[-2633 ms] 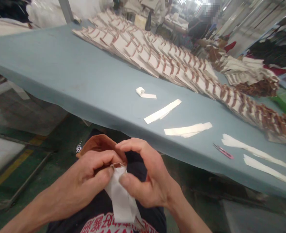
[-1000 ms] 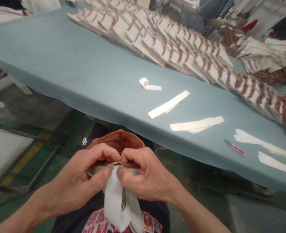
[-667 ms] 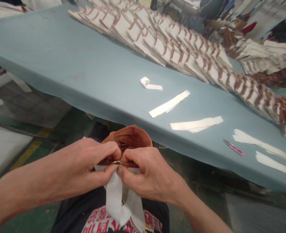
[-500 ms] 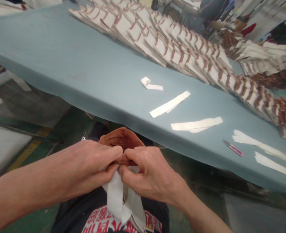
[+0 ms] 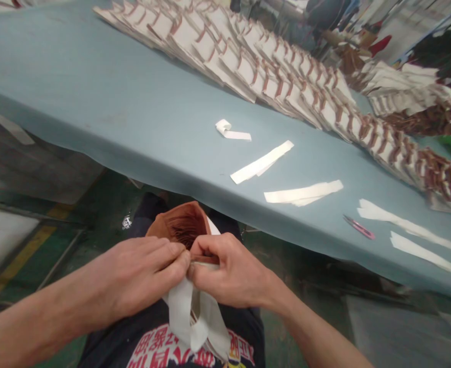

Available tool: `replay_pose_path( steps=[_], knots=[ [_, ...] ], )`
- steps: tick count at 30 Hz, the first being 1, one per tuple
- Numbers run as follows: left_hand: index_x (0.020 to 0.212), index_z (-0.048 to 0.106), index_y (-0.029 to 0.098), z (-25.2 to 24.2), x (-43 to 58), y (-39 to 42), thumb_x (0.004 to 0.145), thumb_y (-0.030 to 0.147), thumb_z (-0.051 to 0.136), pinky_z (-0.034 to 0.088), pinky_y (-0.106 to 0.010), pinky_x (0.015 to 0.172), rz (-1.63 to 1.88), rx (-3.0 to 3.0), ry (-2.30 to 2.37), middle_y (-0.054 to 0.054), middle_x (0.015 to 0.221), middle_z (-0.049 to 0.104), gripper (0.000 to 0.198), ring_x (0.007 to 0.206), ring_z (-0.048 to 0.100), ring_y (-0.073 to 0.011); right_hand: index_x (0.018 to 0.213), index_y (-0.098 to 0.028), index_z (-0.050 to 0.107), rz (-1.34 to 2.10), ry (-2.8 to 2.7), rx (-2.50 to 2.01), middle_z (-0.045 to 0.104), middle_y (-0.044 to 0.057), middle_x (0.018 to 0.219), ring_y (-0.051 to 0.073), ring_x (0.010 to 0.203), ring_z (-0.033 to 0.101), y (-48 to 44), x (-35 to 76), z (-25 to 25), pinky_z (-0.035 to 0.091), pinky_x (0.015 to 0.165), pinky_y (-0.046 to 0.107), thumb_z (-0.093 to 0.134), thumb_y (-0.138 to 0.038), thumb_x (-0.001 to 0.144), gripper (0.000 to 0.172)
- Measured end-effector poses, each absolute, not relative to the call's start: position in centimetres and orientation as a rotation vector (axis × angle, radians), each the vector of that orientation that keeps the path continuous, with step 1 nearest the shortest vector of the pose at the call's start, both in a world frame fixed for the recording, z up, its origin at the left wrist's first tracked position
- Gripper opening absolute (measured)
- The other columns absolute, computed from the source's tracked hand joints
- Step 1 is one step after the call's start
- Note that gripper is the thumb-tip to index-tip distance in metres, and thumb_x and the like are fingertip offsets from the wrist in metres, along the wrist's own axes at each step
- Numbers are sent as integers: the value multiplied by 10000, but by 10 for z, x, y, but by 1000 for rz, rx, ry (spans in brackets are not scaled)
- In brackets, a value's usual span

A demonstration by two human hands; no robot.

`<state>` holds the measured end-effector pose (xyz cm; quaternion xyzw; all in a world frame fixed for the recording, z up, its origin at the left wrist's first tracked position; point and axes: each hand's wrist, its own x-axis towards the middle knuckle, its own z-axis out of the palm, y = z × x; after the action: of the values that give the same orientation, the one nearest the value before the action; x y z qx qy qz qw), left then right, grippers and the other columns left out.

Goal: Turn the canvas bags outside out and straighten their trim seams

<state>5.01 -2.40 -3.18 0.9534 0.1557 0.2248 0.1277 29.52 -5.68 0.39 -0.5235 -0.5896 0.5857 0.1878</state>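
Note:
Above my lap, a brown and white fabric piece with gathered folds inside is held between both hands. My left hand is closed on its near edge, thumb and fingers pressed together. Close against it, my right hand pinches the same edge, index finger curled over the brown rim. A white fabric strip hangs in a loop beneath my fingers, over the dark apron with red and white lettering. The exact spot under the fingertips is hidden.
Ahead lies a blue-covered table. On it are a curled white strip, several flat white strips and pink thread snips. Long overlapping rows of white and brown fabric pieces cover its far side.
The left fingers have flattened and shifted over the edge, beside the right hand's pinch. The brown piece has tilted, showing more of its folds and a white side. The view has shifted slightly.

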Motion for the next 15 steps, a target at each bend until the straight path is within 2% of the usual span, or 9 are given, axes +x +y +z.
replay_pose_path(
  steps=[4, 9, 12, 15],
  knots=[
    [1347, 689, 162, -35, 51, -24, 1178, 19, 384, 631, -348, 800, 737, 2802, 376, -82, 1032, 837, 377, 846, 766, -233, 769, -240, 577, 1988, -1325, -1314, 450, -82, 689, 126, 653, 363, -57, 301, -4, 302, 585, 268, 717, -273, 816, 151],
    [1507, 592, 199, -34, 48, -23, 1188, 26, 319, 653, -361, 822, 726, 2806, 365, -72, 1061, 854, 454, 883, 795, -238, 770, -222, 605, 1985, -1263, -1182, 491, -55, 702, 142, 685, 391, -55, 306, -14, 316, 624, 279, 672, -301, 888, 157],
    [1503, 584, 226, -27, 47, -21, 1164, -1, 331, 649, -331, 802, 661, 2835, 368, -35, 1021, 848, 480, 854, 794, -217, 804, -211, 663, 1946, -1316, -1129, 550, -37, 745, 148, 709, 437, -54, 307, -14, 346, 644, 280, 633, -279, 941, 156],
    [1425, 610, 211, -19, 49, -16, 1158, -14, 309, 639, -306, 763, 588, 2910, 323, -19, 982, 839, 461, 805, 782, -201, 795, -210, 643, 1975, -1322, -1142, 511, -54, 725, 131, 680, 408, -54, 307, -14, 326, 617, 265, 642, -266, 935, 151]
  ],
)
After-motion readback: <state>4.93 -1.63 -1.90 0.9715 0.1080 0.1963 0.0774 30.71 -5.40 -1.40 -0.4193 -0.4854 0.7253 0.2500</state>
